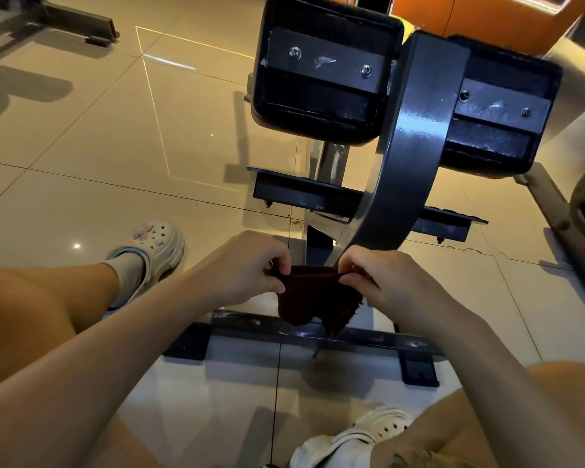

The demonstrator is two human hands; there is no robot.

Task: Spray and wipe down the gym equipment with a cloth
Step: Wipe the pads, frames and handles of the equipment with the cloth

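Bare knees and white clogs (352, 437) are seen nearest. Just beyond them, a dark cloth (314, 298) is stretched between both hands, its top edge pinched by the left hand (247, 265) and the right hand (382, 282). Directly past the hands, the grey curved frame (406, 157) and black pads (321, 76) of the gym machine are seen, standing on the tiled floor (115, 136).

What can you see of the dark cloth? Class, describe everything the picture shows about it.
The cloth is small, dark brown to near black, and looks like terry towelling with a frayed right edge and a loose thread hanging down. It hangs limp in the air, stretched along its top edge between the left hand and right hand, which pinch its upper corners. It hangs in front of the machine's curved grey frame.
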